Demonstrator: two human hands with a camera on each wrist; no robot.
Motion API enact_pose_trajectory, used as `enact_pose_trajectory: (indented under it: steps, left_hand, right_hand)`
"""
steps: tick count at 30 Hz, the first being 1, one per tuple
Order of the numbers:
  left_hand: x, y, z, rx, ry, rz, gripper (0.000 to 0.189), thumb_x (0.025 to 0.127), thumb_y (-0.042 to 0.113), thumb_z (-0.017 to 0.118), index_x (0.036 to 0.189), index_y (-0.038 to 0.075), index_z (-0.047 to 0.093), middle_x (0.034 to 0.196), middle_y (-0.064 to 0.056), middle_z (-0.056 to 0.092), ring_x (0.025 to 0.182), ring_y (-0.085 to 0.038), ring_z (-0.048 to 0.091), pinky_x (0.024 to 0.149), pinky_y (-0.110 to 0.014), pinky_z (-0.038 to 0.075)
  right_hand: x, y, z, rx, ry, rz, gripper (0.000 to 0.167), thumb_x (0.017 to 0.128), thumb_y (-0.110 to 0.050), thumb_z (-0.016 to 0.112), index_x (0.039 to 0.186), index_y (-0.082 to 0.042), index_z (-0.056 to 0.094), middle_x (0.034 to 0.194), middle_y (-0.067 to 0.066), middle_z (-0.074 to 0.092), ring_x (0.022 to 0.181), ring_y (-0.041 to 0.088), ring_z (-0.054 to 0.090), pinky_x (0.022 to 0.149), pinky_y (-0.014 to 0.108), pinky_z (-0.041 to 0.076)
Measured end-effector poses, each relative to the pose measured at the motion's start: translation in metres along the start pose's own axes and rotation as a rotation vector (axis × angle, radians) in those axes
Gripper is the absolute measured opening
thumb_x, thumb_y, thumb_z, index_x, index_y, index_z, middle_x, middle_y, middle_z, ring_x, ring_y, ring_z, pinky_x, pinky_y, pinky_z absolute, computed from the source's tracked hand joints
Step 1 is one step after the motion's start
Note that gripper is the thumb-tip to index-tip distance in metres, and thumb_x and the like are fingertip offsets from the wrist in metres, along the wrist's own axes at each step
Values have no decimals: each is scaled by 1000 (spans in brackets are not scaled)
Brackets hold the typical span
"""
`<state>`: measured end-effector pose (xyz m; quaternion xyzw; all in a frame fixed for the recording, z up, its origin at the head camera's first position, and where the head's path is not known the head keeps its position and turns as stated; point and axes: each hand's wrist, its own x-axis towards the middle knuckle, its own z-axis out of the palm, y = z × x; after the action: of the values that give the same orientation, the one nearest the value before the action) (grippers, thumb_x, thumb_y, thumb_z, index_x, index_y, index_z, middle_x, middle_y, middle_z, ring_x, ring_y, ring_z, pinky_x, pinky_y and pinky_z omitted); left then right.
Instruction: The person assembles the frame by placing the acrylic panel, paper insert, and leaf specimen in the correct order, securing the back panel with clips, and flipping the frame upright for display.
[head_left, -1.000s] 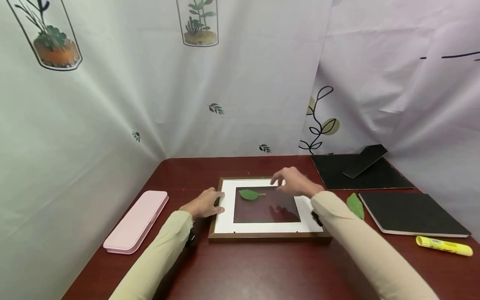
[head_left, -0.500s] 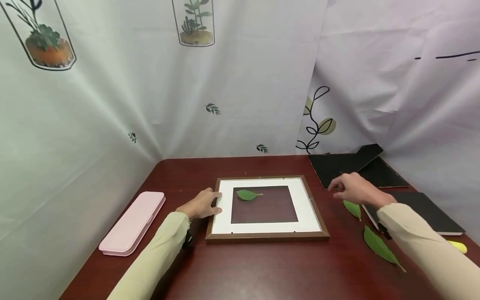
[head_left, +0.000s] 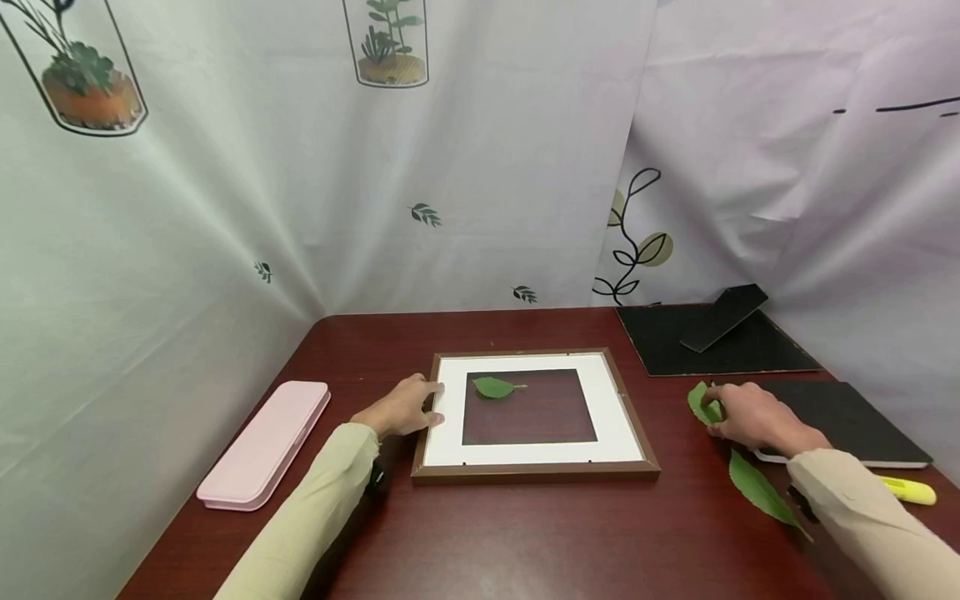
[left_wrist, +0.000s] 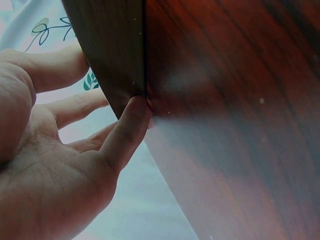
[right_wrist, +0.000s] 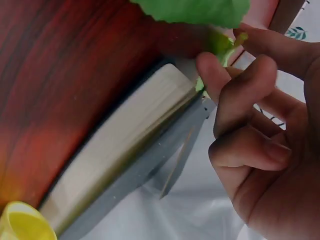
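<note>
My left hand (head_left: 401, 407) grips the left edge of a brown picture frame (head_left: 536, 475), thumb on the front and fingertips against the side. In the left wrist view, fingers (left_wrist: 127, 127) press the frame's brown edge (left_wrist: 112, 50). A white mat (head_left: 442, 450) lines the frame, and a green leaf (head_left: 493, 387) lies in the upper left of its dark window. Over on the right, my right hand (head_left: 757, 417) pinches a second green leaf (head_left: 699, 402) between thumb and fingertips; the fingers partly hide it. A third leaf (head_left: 757, 487) lies nearer on the table, below that hand.
A black notebook (head_left: 855, 417) lies beneath and beyond the right hand, with a yellow tube (head_left: 907, 490) by its near edge. A black backing board (head_left: 645, 333) with a stand leg (head_left: 723, 318) is at the back right. At left sits a pink case (head_left: 266, 442).
My right hand has moved right from over the frame, then down onto the leaf beside the notebook. My left hand has stayed at the frame's edge.
</note>
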<state>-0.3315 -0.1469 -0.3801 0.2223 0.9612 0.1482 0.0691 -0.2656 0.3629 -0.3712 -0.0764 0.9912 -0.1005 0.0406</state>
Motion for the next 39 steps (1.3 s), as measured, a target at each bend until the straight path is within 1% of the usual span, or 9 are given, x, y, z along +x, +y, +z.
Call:
enact_pose_trajectory:
  steps: [6,14,17,21,25,27,30,35,39]
  left_hand:
    - [-1,0,1,-7,-8,-10,58,95,20,70,145,-1,50,131,-24,54,120,-33,54,100,-46,47]
    - [-3,-1,1,-10,-8,-8,58,94,20,71,144,-1,51,130,-24,54,120,-34,54,100,-47,47]
    - [-3,0,4,-17,-8,0,58,94,20,71,144,-2,52,130,-24,54,121,-35,53,101,-48,46]
    - [-4,1,5,-23,-11,-6,58,94,20,71,144,-2,51,132,-26,53,124,-36,53,103,-49,46]
    - [-4,1,5,-22,-17,-18,57,94,20,71,144,-1,51,134,-25,53,125,-36,53,102,-48,46]
    - [-3,1,4,-25,-12,-15,57,94,20,70,144,0,51,133,-25,53,124,-35,53,102,-48,47]
    - [-1,2,3,-27,-7,-7,57,94,20,70,144,0,51,133,-25,53,123,-35,53,101,-47,47]
    - [0,2,1,-14,-13,-11,58,95,21,70,145,-1,50,131,-24,53,120,-33,53,100,-46,47]
    - [0,2,0,-15,-13,-18,58,95,21,70,145,-1,50,130,-23,53,118,-32,53,98,-46,47]
  right_hand:
    - [3,-1,6,66,19,8,45,85,-3,70,127,8,59,80,8,57,57,16,52,50,31,43]
    - [3,-2,5,141,-62,48,51,83,2,63,132,11,53,72,7,55,46,13,54,49,31,46]
    - [1,-1,7,156,-49,47,49,82,5,59,130,10,55,74,9,54,44,13,52,48,30,45]
    - [2,1,9,143,2,3,45,81,7,56,126,7,61,94,22,60,50,15,49,48,30,43]
    - [4,2,10,94,92,-74,38,82,5,59,119,4,68,101,23,66,67,19,50,58,32,42]
    - [5,2,10,78,146,-102,33,84,3,62,116,2,70,94,15,67,73,19,49,62,32,41]
    - [6,0,9,94,215,-131,30,85,2,65,114,-1,73,88,7,67,72,15,49,61,29,41]
    - [9,-8,8,115,306,-198,29,88,0,67,114,-7,74,88,4,69,70,5,49,60,23,42]
    - [11,-15,9,150,351,-237,27,88,0,69,113,-8,76,87,5,70,70,1,49,62,23,43]
